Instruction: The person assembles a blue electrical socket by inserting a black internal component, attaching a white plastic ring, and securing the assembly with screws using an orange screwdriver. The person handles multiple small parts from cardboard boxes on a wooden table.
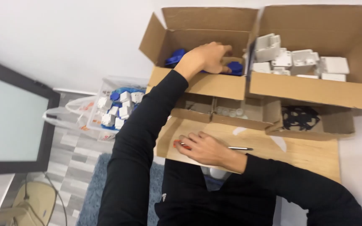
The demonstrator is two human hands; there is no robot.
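White wall behind; wooden worktop (306, 152) crowded with cardboard boxes. Left hand (206, 56) reaches into open box (197, 83) at 12 o'clock, fingers curled among blue parts (175, 56); grip unclear. Right hand (206, 148) lies flat and open at 6 o'clock on a screwdriver (239, 148). White parts (302, 60) fill the 2 o'clock box.

Blue plastic parts in an open cardboard box, a red-tipped tool on the board below

The blue parts (234, 67) lie heaped in the left box (197, 83), flaps open, partly hidden under the left hand (208, 56). The slim tool (239, 148) lies flat on the cardboard sheet, its red end (177, 144) beneath the right hand (208, 148).
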